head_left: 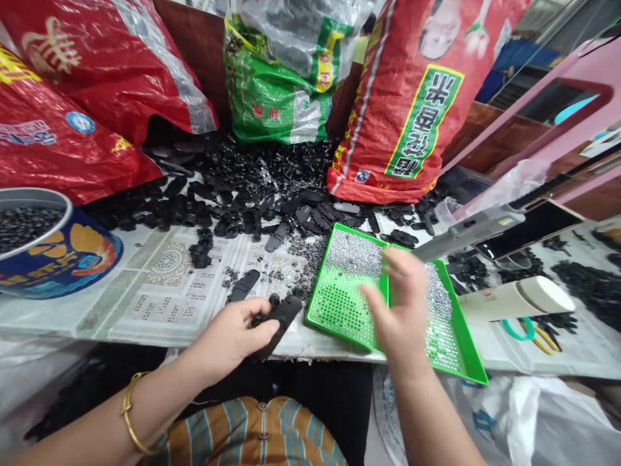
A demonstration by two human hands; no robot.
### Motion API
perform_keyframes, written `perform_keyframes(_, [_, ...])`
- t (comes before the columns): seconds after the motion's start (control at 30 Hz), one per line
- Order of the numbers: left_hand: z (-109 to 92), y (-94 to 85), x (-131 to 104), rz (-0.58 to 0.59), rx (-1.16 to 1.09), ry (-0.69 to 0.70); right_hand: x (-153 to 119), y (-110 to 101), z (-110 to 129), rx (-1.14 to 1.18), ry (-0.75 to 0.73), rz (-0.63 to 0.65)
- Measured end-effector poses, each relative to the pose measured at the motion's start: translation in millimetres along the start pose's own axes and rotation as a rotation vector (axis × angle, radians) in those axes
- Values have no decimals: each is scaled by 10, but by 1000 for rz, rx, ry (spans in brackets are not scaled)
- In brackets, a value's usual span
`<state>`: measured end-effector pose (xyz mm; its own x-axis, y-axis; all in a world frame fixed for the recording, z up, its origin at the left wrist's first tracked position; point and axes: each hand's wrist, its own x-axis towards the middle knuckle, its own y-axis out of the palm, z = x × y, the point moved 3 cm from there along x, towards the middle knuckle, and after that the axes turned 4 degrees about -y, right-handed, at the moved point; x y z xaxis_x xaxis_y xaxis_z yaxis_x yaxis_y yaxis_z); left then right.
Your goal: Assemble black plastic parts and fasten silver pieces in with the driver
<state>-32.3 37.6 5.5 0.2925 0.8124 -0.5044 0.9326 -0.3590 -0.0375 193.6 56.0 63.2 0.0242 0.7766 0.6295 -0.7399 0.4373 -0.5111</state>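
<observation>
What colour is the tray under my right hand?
The tray is bright green, seen best in the head view.

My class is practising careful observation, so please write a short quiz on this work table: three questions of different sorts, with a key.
1. True or false: the right hand is above the green perforated tray.
2. What does the left hand hold?
A) a white bottle
B) a black part
C) a phone
3. Fill in: the gold-coloured bangle is on the ____ wrist.

Key: 1. True; 2. B; 3. left
</observation>
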Motion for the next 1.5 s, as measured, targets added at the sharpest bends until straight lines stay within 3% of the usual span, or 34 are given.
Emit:
perform_keyframes(0.07, [55, 43, 26, -33, -225, -83, 78, -314, -259, -116, 139, -415])
perform_keyframes(0.1, [77, 69, 38, -51, -319, -110, 130, -425, -389, -154, 184, -524])
perform_keyframes(0.17, [108, 124, 62, -85, -460, -131, 253, -559, -646, -188, 287, -586])
perform_keyframes(0.27, [138, 187, 91, -127, -564, -133, 367, -603, -925, -155, 488, -470])
perform_keyframes(0.33, [148, 208, 103, -154, -589, -133, 354, -606, -932, -118, 505, -453])
perform_keyframes(0.43, [152, 231, 119, -173, -572, -146, 254, -571, -701, 110, 411, -481])
perform_keyframes(0.53, [152, 261, 144, -190, -527, -162, 145, -442, -360, 495, 302, -488])
perform_keyframes(0.7, [150, 322, 200, -211, -497, -163, 31, -73, -132, 658, 268, -495])
perform_keyframes(0.93, [184, 315, 225, -216, -494, -141, 115, 277, -343, 723, 227, -487])
perform_keyframes(1.5, [179, 313, 216, -170, -517, -136, 156, 385, -439, 692, 239, -492])
